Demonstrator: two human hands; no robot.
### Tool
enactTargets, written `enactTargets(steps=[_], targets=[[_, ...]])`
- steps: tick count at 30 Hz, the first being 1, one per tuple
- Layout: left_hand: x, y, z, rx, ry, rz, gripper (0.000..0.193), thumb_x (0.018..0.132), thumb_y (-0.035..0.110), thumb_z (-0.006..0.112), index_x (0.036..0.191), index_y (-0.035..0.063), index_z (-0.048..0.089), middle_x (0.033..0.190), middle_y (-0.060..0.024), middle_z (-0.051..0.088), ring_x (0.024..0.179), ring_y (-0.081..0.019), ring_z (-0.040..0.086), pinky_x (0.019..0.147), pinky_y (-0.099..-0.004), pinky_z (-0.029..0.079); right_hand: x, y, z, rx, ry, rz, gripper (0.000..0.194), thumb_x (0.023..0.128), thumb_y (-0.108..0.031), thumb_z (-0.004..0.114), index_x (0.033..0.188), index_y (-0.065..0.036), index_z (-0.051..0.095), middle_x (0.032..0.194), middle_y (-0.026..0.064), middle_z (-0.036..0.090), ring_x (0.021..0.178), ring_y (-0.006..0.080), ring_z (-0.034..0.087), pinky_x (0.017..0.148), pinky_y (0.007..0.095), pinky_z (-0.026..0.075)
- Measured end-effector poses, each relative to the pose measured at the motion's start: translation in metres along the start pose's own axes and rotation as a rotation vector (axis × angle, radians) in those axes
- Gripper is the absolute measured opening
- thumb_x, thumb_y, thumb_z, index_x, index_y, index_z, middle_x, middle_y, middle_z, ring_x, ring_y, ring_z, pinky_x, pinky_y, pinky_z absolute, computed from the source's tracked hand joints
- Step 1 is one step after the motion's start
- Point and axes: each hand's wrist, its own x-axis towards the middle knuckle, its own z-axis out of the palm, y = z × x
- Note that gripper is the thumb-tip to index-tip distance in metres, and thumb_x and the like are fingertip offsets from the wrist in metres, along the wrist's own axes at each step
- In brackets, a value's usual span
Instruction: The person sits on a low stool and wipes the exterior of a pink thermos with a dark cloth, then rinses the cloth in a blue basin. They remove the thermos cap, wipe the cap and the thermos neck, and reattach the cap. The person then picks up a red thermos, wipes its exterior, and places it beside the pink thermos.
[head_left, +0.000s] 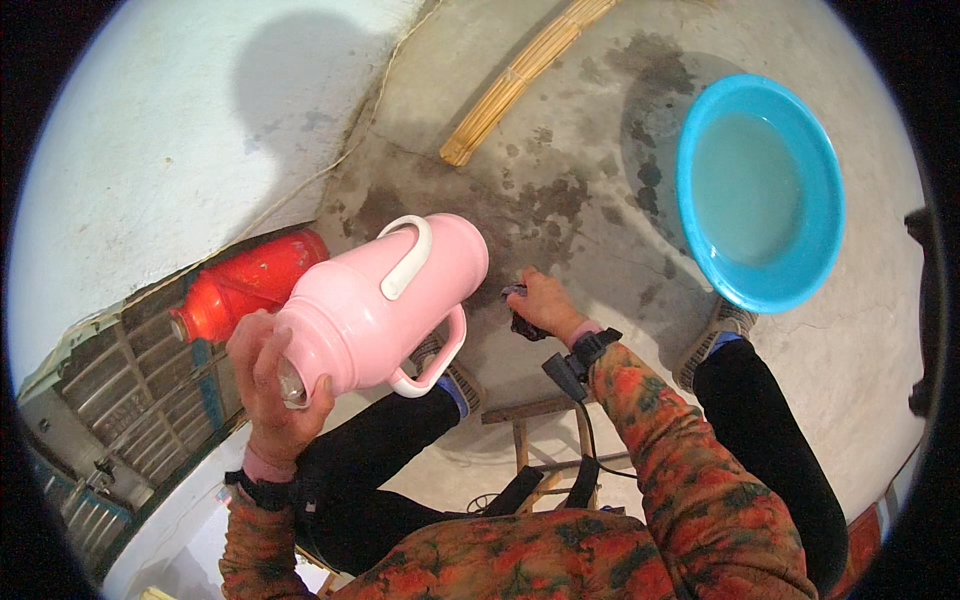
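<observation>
A pink thermos flask (375, 307) with white handles is held tilted over my left leg, its mouth towards me and its base pointing up and right. My left hand (277, 382) grips it round the neck, the fingers over the rim of the mouth. To the right of the flask, apart from it, my right hand (547, 304) holds a dark, crumpled cloth (527, 324). Behind the pink flask, a red thermos flask (259, 281) is near the wall.
A blue plastic basin (834, 202) with cloudy water stands at the right. A bundle of thin straw-coloured sticks (517, 82) lies on the damp-spotted concrete floor (600, 247). Below my hands stands a small wooden stool (525, 412). A cord (330, 166) runs along the white wall (165, 135).
</observation>
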Motion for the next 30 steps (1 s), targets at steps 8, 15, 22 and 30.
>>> enactTargets(steps=[8, 15, 22, 30], targets=[[-0.012, 0.018, 0.012, 0.045, 0.051, -0.233, 0.054, 0.075, 0.006, 0.069, 0.126, 0.0036, 0.049, 0.127, -0.0237, 0.047, 0.114, -0.0405, 0.050, 0.100, -0.0510, 0.040, -0.002, -0.002, 0.001, 0.063, 0.087, -0.083, 0.037, 0.088, -0.029, 0.062, 0.115, -0.004, 0.057, 0.101, 0.0252, 0.069, 0.098, 0.0433, 0.065, 0.084, 0.0528, 0.052], [-0.046, 0.021, 0.000, 0.050, -0.090, -0.001, 0.051, 0.075, 0.016, 0.071, 0.121, 0.0109, 0.048, 0.125, -0.0198, 0.045, 0.112, -0.0391, 0.048, 0.093, -0.0528, 0.041, -0.007, -0.007, 0.009, 0.184, 0.229, -0.013, 0.034, 0.090, -0.026, 0.062, 0.113, -0.003, 0.055, 0.101, 0.0269, 0.066, 0.094, 0.0464, 0.064, 0.082, 0.0541, 0.050], [-0.060, 0.021, -0.002, 0.018, -0.144, 0.079, 0.046, 0.078, 0.027, 0.073, 0.115, 0.0146, 0.048, 0.124, -0.0157, 0.043, 0.105, -0.0380, 0.047, 0.087, -0.0520, 0.043, -0.004, -0.003, 0.041, 0.230, 0.458, -0.086, 0.027, 0.091, -0.021, 0.063, 0.108, -0.002, 0.053, 0.097, 0.0246, 0.061, 0.090, 0.0466, 0.061, 0.078, 0.0552, 0.048], [-0.072, 0.012, -0.007, -0.023, -0.200, 0.148, 0.046, 0.080, 0.027, 0.070, 0.116, 0.0151, 0.044, 0.121, -0.0156, 0.040, 0.106, -0.0395, 0.046, 0.084, -0.0535, 0.044, 0.042, -0.034, 0.001, 0.038, 0.440, -0.158, 0.026, 0.087, -0.023, 0.064, 0.100, -0.001, 0.064, 0.098, 0.0226, 0.065, 0.093, 0.0433, 0.064, 0.081, 0.0507, 0.050]])
